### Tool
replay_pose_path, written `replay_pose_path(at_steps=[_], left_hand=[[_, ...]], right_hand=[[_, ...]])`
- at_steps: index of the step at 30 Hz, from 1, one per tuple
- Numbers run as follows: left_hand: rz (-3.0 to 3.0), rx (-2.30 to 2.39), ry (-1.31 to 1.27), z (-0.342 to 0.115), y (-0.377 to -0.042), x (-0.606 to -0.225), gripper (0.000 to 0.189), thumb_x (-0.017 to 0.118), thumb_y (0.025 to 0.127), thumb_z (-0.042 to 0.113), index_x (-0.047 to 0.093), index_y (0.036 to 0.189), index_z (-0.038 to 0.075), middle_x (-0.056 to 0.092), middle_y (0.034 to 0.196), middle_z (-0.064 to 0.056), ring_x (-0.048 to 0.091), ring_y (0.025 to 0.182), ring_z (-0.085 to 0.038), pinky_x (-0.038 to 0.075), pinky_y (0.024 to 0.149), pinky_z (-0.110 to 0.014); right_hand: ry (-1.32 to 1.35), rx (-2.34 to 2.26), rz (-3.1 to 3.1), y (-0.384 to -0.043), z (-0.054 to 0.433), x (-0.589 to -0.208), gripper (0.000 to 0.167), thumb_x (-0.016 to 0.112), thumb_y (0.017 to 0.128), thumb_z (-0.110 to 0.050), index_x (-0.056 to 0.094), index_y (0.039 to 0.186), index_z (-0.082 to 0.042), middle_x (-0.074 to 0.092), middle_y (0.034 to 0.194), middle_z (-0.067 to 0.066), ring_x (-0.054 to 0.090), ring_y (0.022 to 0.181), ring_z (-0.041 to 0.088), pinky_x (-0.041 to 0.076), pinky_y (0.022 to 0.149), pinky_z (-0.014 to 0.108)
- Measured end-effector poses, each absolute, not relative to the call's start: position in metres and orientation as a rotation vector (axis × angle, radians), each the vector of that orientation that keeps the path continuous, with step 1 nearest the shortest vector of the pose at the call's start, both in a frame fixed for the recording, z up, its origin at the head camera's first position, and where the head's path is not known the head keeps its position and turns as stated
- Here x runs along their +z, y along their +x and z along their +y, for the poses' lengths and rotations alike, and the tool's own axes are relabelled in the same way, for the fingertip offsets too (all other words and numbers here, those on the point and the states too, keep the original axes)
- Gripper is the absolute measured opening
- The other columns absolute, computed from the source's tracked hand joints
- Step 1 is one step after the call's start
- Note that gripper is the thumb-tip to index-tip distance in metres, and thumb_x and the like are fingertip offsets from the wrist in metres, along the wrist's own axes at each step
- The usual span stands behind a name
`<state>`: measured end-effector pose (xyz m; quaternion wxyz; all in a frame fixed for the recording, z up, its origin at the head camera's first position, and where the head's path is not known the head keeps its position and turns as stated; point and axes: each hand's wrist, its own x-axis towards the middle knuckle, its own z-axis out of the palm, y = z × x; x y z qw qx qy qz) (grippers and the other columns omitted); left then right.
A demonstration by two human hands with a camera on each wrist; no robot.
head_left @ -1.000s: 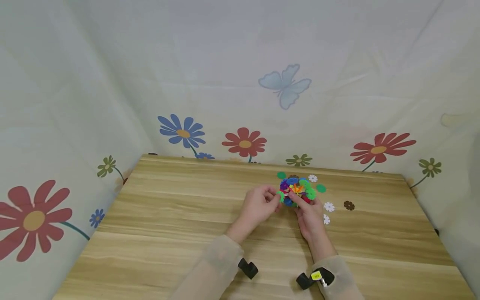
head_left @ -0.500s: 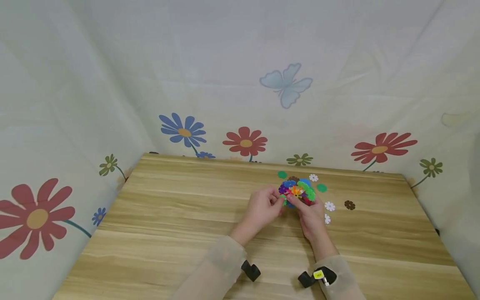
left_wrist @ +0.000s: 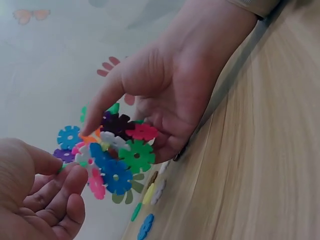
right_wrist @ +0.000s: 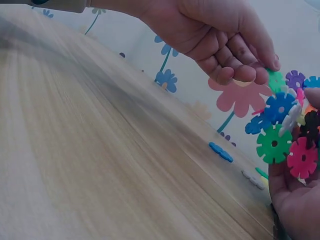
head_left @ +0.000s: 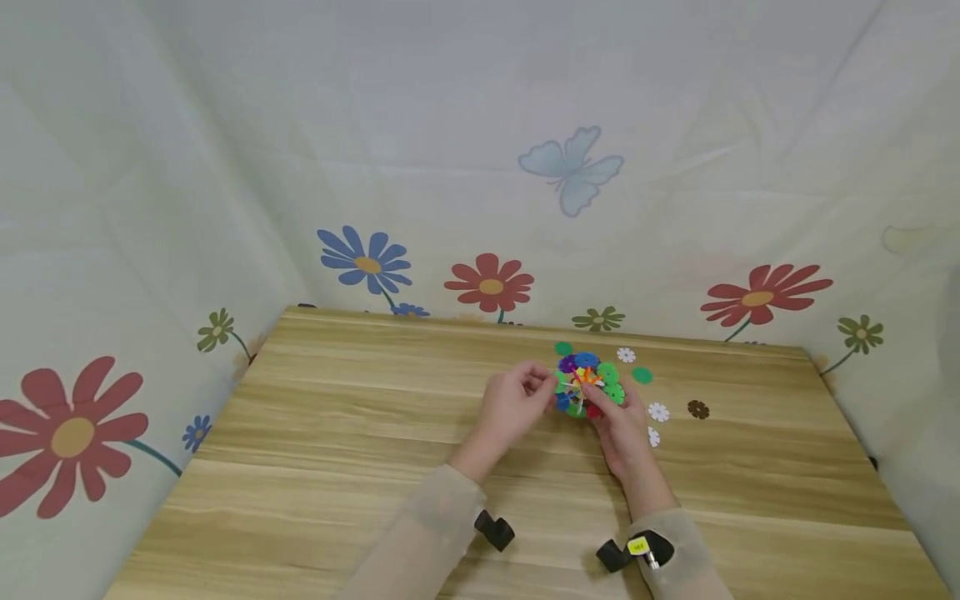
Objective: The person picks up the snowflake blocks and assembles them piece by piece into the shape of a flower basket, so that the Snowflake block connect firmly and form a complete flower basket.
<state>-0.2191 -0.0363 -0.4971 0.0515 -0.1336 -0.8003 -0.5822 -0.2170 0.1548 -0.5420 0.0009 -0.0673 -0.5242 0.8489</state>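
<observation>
A cluster of interlocking plastic snowflake discs (head_left: 587, 360) in many colours is held up over the wooden table. My right hand (head_left: 624, 429) grips it from the right, thumb on the front near an orange disc. On its left edge my left hand (head_left: 513, 406) pinches a green disc (right_wrist: 276, 81) between thumb and index finger. This disc sits right at the cluster, beside a purple disc (right_wrist: 295, 79). In the left wrist view, blue discs (left_wrist: 116, 177), a green disc (left_wrist: 137, 155) and pink ones stand out at several angles; the right palm lies behind them.
Loose discs lie on the table (head_left: 360, 433) around the cluster: green (head_left: 642, 376), white (head_left: 658, 412) and brown (head_left: 698, 409) ones. A blue disc (left_wrist: 145, 227) lies below the hands. A flower-printed curtain (head_left: 420, 192) rises behind the table's far edge.
The cluster has turned so more of its round front faces the head camera. My left hand, with the green disc, has moved slightly up and left; my right hand keeps its grip.
</observation>
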Motion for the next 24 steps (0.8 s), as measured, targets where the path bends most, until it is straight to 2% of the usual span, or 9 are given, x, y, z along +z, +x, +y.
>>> replay_pose_path(at_steps=[5,10,13,16,20,24], left_hand=[[-2.473,-1.785,-0.382,-0.047,-0.225,-0.5,0.01,0.073,0.105,0.015,0.078,0.105,0.007,0.075,0.084,0.002,0.077,0.076,-0.028,0.056,0.059,-0.024],[-2.63,-1.655,-0.351,-0.061,-0.233,-0.508,0.01,0.073,0.103,0.017,0.077,0.109,0.009,0.074,0.095,0.001,0.071,0.084,-0.017,0.059,0.073,-0.029],[-2.773,-1.484,-0.404,-0.066,-0.237,-0.517,0.018,0.074,0.102,0.016,0.077,0.118,0.007,0.075,0.104,-0.003,0.07,0.093,-0.017,0.061,0.084,-0.035],[-2.905,-1.252,-0.504,-0.068,-0.24,-0.527,0.033,0.075,0.103,0.019,0.074,0.134,0.008,0.072,0.113,-0.006,0.067,0.103,-0.02,0.058,0.093,-0.038],[-2.975,-1.025,-0.612,-0.067,-0.241,-0.534,0.045,0.075,0.104,0.024,0.07,0.148,0.014,0.064,0.115,-0.007,0.059,0.105,-0.021,0.052,0.093,-0.038],[-2.966,-0.97,-0.636,-0.065,-0.24,-0.536,0.04,0.077,0.103,0.025,0.074,0.142,0.015,0.061,0.111,-0.005,0.054,0.101,-0.019,0.048,0.091,-0.036]], right_hand=[[-0.244,2.681,-1.651,-0.218,0.156,-0.543,0.035,0.07,0.102,0.003,0.062,0.134,-0.008,0.076,0.119,-0.003,0.071,0.112,0.012,0.058,0.1,0.026],[-0.283,2.708,-1.595,-0.219,0.157,-0.544,0.034,0.07,0.102,0.003,0.063,0.131,-0.012,0.074,0.12,-0.002,0.071,0.109,0.013,0.059,0.098,0.026],[-0.287,2.729,-1.544,-0.219,0.159,-0.544,0.027,0.069,0.104,0.0,0.067,0.127,-0.015,0.074,0.116,-0.002,0.071,0.104,0.012,0.06,0.092,0.024],[-0.259,2.765,-1.498,-0.219,0.16,-0.543,0.02,0.066,0.107,-0.005,0.07,0.122,-0.019,0.073,0.113,-0.004,0.07,0.101,0.01,0.059,0.088,0.023],[-0.234,2.817,-1.435,-0.218,0.161,-0.542,0.018,0.063,0.109,-0.006,0.072,0.117,-0.019,0.074,0.113,-0.004,0.071,0.101,0.01,0.059,0.089,0.024],[-0.225,2.852,-1.394,-0.218,0.161,-0.54,0.018,0.062,0.109,-0.005,0.072,0.117,-0.018,0.075,0.114,-0.003,0.072,0.104,0.011,0.059,0.093,0.026]])
